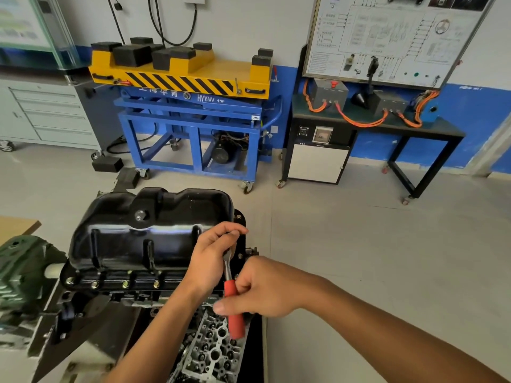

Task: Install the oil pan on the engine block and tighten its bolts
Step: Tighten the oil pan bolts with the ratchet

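Observation:
The glossy black oil pan [149, 230] sits upside-up on the engine block [132, 295], with several brass-coloured bolts [125, 284] along its near flange. A ratchet wrench with a red handle [233, 308] stands at the pan's right flange. My left hand [213, 254] is closed over the ratchet's metal head and hides the bolt under it. My right hand [260, 288] grips the red handle lower down.
A cylinder head [215, 346] lies below the hands. A green engine stand [19, 275] is at the left. Across the grey floor stand a blue and yellow lift table [193, 111], a grey drawer cabinet [47, 114] and a black training bench [367, 134].

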